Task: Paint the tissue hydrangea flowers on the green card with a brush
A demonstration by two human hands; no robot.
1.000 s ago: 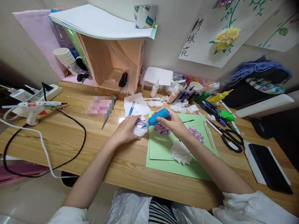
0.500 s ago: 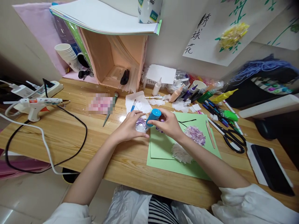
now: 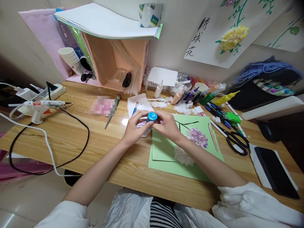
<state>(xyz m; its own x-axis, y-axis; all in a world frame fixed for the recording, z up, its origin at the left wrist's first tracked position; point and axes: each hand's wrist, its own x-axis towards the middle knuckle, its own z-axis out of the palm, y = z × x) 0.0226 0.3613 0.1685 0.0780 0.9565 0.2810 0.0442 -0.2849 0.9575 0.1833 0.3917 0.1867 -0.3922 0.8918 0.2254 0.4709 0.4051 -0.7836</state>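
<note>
A blue bottle (image 3: 152, 117) stands upright between my two hands, its round end facing up. My left hand (image 3: 135, 128) is closed on its left side, thumb in front. My right hand (image 3: 167, 126) grips it from the right. Partly hidden behind my left hand is a small clear dish (image 3: 142, 124) with purple in it. Under my right wrist lie green sheets (image 3: 163, 148) bearing a purple-white paper flower (image 3: 197, 138), a pale flower (image 3: 183, 155) and black stem lines.
A glue gun (image 3: 39, 109) with cables lies at the left. Black scissors (image 3: 237, 142) and a phone (image 3: 276, 171) are at the right. Paint bottles (image 3: 178, 96), pens (image 3: 219, 115) and paper scraps line the back. A brush (image 3: 111, 114) lies left of my hands.
My left hand has moved from beside the dish onto the bottle and closed. The bottle has gone from tilted to upright and shifted slightly left with my right hand.
</note>
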